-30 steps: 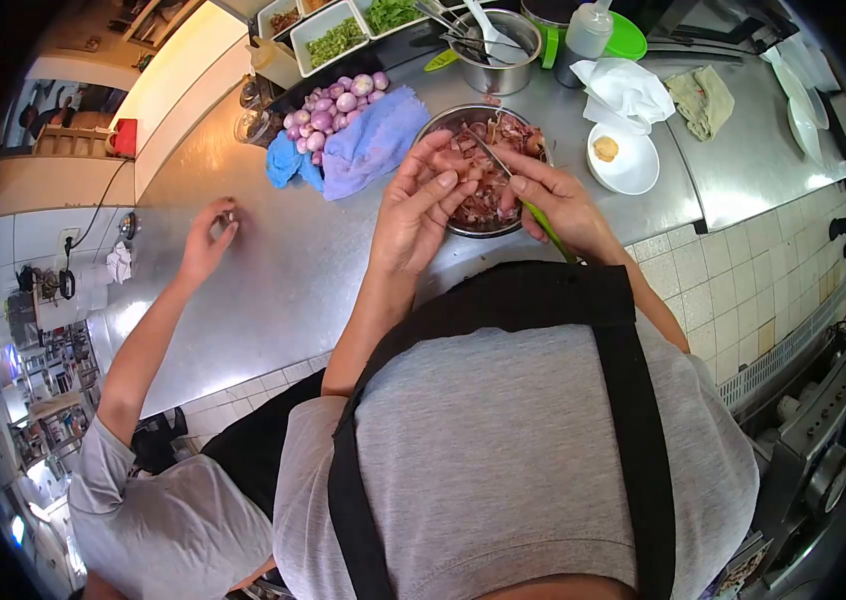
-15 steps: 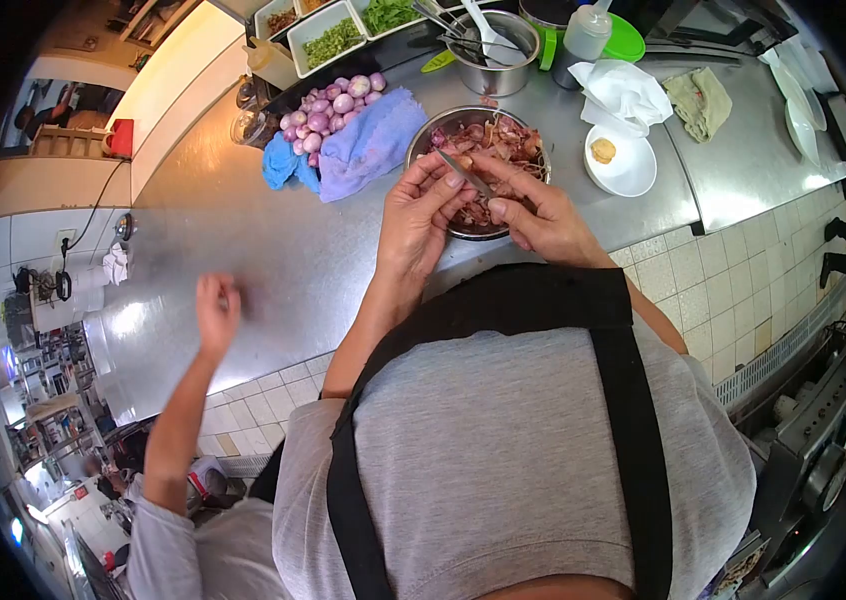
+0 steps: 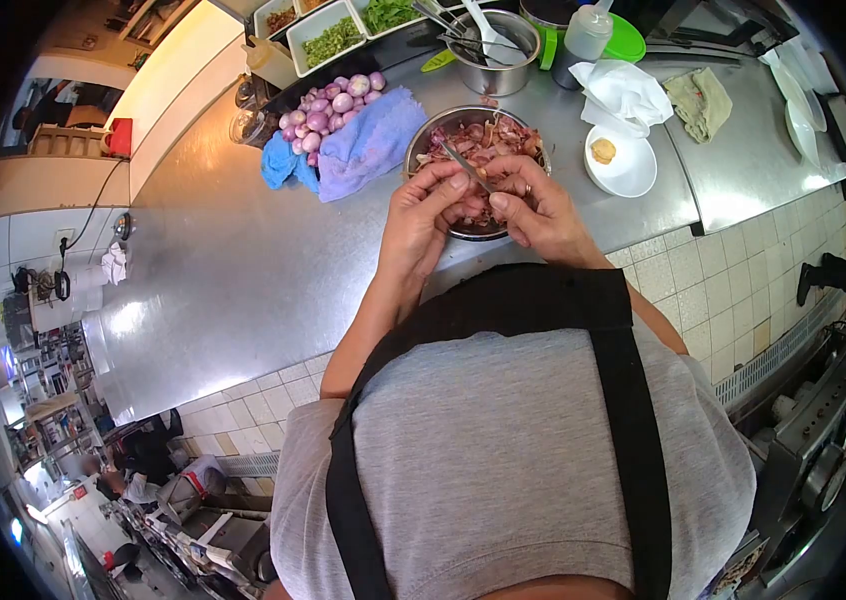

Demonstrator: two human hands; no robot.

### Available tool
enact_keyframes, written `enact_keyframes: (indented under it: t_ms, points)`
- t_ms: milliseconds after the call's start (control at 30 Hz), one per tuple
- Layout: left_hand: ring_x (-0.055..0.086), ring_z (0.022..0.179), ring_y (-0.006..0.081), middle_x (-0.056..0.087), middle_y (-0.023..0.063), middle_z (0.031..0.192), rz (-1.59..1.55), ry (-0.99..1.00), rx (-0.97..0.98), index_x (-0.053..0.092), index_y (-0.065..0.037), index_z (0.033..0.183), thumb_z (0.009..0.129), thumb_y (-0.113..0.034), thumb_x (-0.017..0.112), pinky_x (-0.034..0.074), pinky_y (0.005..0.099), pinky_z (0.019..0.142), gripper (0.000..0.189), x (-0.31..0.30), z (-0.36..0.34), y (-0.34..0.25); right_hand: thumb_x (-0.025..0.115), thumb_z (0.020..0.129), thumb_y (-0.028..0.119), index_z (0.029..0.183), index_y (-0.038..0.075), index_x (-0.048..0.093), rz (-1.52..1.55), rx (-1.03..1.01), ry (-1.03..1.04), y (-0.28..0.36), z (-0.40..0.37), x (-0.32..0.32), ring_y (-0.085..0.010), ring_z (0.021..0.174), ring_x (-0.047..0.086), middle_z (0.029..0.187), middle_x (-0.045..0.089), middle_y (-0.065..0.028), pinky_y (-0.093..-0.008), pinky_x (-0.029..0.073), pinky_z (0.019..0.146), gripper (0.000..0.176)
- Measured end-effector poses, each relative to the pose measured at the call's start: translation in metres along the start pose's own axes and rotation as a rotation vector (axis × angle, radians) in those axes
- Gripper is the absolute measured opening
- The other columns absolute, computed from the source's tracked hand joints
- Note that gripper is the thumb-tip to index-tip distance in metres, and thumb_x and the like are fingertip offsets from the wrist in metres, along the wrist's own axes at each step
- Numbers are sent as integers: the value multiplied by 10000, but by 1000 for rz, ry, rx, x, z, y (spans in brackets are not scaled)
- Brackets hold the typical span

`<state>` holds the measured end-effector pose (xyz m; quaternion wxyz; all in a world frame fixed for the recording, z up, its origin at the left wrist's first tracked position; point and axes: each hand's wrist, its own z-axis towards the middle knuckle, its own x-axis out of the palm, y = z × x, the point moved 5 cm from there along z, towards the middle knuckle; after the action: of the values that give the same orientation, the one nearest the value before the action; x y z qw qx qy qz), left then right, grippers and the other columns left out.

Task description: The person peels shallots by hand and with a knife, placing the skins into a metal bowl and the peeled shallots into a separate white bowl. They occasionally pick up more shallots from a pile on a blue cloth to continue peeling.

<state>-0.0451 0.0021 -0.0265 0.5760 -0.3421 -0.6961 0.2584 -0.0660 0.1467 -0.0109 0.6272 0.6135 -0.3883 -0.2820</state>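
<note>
Both of my hands are over a round metal bowl (image 3: pixel 413 150) full of purple-brown onion skins (image 3: pixel 493 138). My right hand (image 3: pixel 546 212) is closed around a small knife (image 3: pixel 463 165), whose narrow blade slants up and left across the bowl. Close beside it, the fingers of my left hand (image 3: pixel 415 222) are curled in a pinch near the blade. What sits between those fingers is hidden. Left of the bowl, a pile of peeled purple shallots (image 3: pixel 328 112) lies against a bluish cloth (image 3: pixel 368 145).
To the right stand a white bowl (image 3: pixel 633 180) with a yellowish piece, crumpled white paper (image 3: pixel 623 95) and a folded green cloth (image 3: pixel 698 105). Behind are a metal pot of utensils (image 3: pixel 498 80), a squeeze bottle (image 3: pixel 585 40) and trays of chopped greens (image 3: pixel 333 42).
The other person's arm at the left has gone from view. My right fingers have shifted slightly, and the knife has tilted a little and moved down. A distant person's leg at the right has moved.
</note>
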Motion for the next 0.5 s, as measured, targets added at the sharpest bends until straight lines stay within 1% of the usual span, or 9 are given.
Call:
enact_keyframes:
  t_ms: [67, 167, 200, 267, 300, 367, 400, 467, 500]
  points:
    - [631, 671, 160, 642, 77, 814, -13, -18, -17, 588, -15, 963, 869, -84, 563, 526, 249, 616, 120, 1, 0, 0, 534, 889, 119, 1163, 62, 462, 74, 55, 20, -2, 0, 1, -57, 556, 437, 765, 526, -19, -200, 361, 480, 289]
    - [619, 643, 142, 635, 67, 777, 2, -26, -54, 592, -22, 948, 877, -113, 560, 505, 229, 575, 120, -1, 1, 0, 524, 903, 154, 1163, 71, 452, 283, 114, 105, -5, -1, 3, -53, 505, 406, 751, 508, -22, -187, 312, 429, 282]
    - [614, 636, 135, 632, 63, 769, 14, -26, -69, 593, -24, 944, 879, -121, 561, 498, 222, 562, 121, -2, 1, 0, 520, 906, 160, 1164, 72, 449, 326, 150, 114, -6, -2, 3, -55, 503, 408, 753, 508, -24, -186, 311, 425, 282]
    - [603, 619, 122, 626, 52, 749, 91, -56, -32, 592, -27, 940, 875, -131, 570, 486, 216, 553, 124, -1, 4, 0, 512, 913, 170, 1168, 73, 442, 411, 220, 129, -6, -2, 2, -57, 499, 410, 757, 508, -29, -186, 308, 417, 281]
    - [597, 610, 115, 623, 47, 738, 130, -72, -13, 591, -29, 938, 874, -136, 575, 481, 213, 549, 126, -1, 5, 0, 513, 912, 165, 1168, 73, 444, 387, 196, 109, -5, -2, 1, -56, 498, 408, 757, 509, -29, -185, 307, 416, 281]
    - [600, 644, 118, 629, 60, 779, 189, -111, 45, 591, -17, 961, 874, -108, 569, 488, 212, 584, 127, -5, 6, -3, 515, 909, 154, 1168, 72, 449, 338, 147, 68, -4, -1, -2, -53, 495, 403, 757, 511, -29, -185, 303, 415, 279]
    - [601, 660, 119, 632, 66, 799, 219, -128, 73, 591, -10, 972, 875, -93, 567, 492, 212, 602, 130, -5, 6, -6, 519, 908, 151, 1168, 73, 450, 267, 91, 31, -2, 0, -5, -53, 495, 402, 757, 510, -29, -185, 304, 416, 280]
    - [600, 686, 113, 636, 70, 830, 253, -102, 87, 588, -5, 1004, 862, -76, 583, 492, 209, 620, 159, 4, 3, -7, 525, 904, 144, 1167, 76, 454, 126, -18, -41, 2, 1, -10, -53, 494, 400, 757, 509, -29, -185, 306, 418, 281]
    - [600, 699, 110, 638, 72, 846, 270, -92, 95, 586, -2, 1021, 856, -67, 591, 492, 207, 629, 177, 8, 0, -8, 526, 902, 140, 1170, 76, 454, 104, -38, -32, 1, 1, -9, -53, 493, 399, 756, 508, -30, -187, 308, 418, 284]
